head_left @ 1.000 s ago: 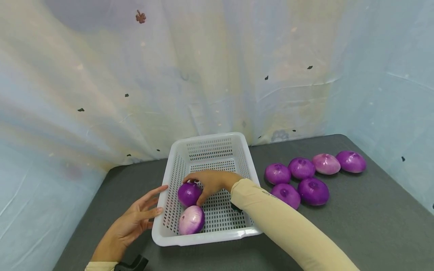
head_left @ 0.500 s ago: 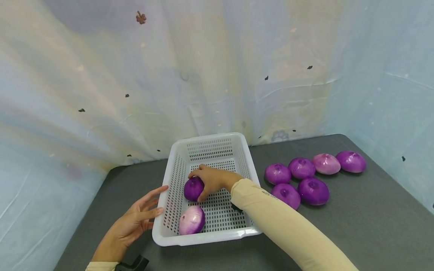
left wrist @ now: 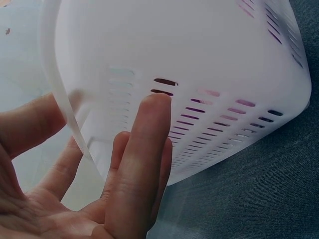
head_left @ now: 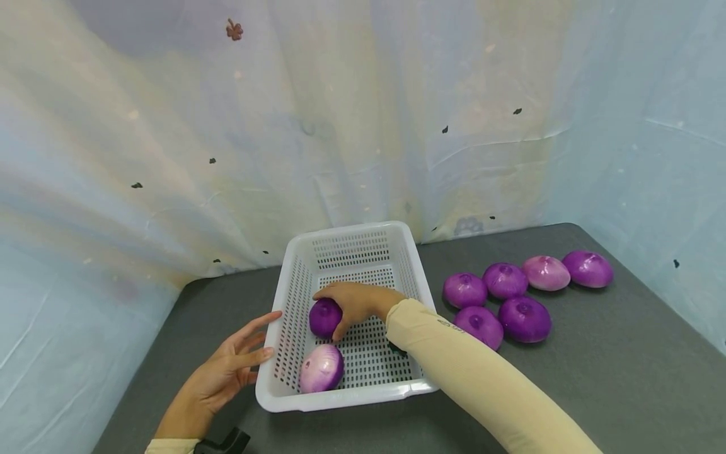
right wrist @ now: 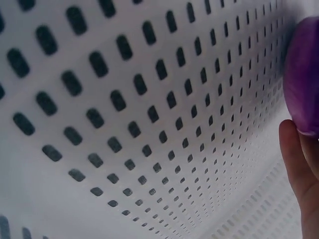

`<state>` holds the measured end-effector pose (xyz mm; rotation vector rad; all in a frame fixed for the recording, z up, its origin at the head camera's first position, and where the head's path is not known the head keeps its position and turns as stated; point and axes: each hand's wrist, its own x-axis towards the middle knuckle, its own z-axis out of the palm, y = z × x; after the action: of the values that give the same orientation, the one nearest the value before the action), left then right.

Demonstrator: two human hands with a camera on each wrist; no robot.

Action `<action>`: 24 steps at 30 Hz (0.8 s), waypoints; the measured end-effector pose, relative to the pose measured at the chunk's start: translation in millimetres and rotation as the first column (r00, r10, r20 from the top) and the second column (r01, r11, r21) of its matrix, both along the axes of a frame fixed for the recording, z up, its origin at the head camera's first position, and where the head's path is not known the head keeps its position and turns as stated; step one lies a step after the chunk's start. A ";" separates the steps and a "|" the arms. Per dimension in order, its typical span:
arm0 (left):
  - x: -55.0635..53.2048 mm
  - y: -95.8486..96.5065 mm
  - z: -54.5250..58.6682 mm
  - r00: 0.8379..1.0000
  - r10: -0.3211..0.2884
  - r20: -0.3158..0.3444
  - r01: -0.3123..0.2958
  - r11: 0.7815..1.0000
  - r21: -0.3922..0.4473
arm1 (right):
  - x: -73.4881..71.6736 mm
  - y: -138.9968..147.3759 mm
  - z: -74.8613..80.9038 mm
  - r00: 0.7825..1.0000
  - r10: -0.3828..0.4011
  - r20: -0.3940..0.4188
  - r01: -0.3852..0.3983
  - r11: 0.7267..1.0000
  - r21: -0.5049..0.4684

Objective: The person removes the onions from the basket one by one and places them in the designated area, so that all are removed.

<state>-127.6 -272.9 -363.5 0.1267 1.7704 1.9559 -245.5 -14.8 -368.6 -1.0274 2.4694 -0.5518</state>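
My right hand (head_left: pixel 357 306) reaches into a white perforated plastic basket (head_left: pixel 422 284) and holds a dark purple onion (head_left: pixel 324 318), thumb on its near side and fingers over its far side. In the right wrist view this onion (right wrist: pixel 303 74) is cut off by the right edge, with fingers (right wrist: pixel 296 164) against it. A paler pink-and-purple onion (head_left: pixel 321 369) lies in the basket's near left corner. Outside the left wall, my left hand (head_left: pixel 227 369) has its fingers extended, with fingertips at the rim. The left wrist view shows this hand (left wrist: pixel 119 184) close against the wall (left wrist: pixel 109 35).
Several purple onions (head_left: pixel 524 320) and one pinker onion (head_left: pixel 546 273) lie in a group right of the basket, on the dark grey table (head_left: pixel 618 366). A pale patterned curtain (head_left: pixel 363 113) hangs behind and at both sides.
The right hand and the dark purple onion have shifted right and slightly away, leaving a gap to the pale onion, and turned the onion stem-up. The left hand has stayed put.
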 end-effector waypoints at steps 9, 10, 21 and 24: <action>-0.2 0.2 0.4 1.000 -0.014 -0.011 0.014 1.000 0.017 | 0.0 -0.2 0.4 1.000 -0.004 -0.009 0.004 1.000 0.001; -0.1 0.3 0.2 1.000 -0.012 -0.011 0.012 1.000 0.015 | 0.1 0.1 0.4 1.000 -0.010 -0.003 0.009 1.000 -0.005; 0.5 0.0 -1.1 1.000 -0.012 -0.022 0.012 1.000 0.006 | -1.3 3.5 9.1 0.998 -0.057 -0.030 0.054 0.995 -0.086; 0.6 0.1 -0.4 1.000 -0.015 -0.019 0.015 1.000 0.005 | -1.8 3.2 10.9 0.997 -0.079 -0.026 0.075 0.989 -0.131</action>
<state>-127.1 -272.8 -363.9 0.1606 1.7717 1.9548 -247.4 -11.6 -357.7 -0.9991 2.5377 -0.7351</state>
